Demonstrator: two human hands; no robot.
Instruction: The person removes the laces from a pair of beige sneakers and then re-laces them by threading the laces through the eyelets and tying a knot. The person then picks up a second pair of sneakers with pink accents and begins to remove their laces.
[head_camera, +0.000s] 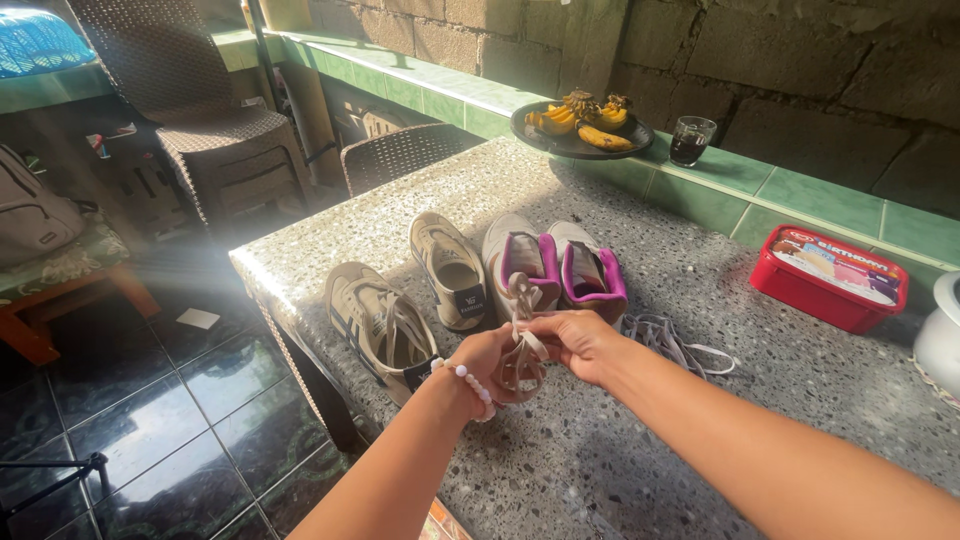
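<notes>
Both hands meet above the speckled stone table, pinching a beige shoelace that hangs in loops between them. My left hand, with a white bead bracelet on its wrist, grips the lower loops. My right hand holds the upper part. Just beyond the hands stand two grey shoes with pink lining. Left of them lie two beige sneakers, the nearer one laced. A loose pale lace lies bunched on the table to the right of my right hand.
A red lidded plastic box and part of a white pot sit at the right. A dark plate of bananas and a glass of dark drink stand on the green tiled ledge. Wicker chairs stand left, over a dark tiled floor.
</notes>
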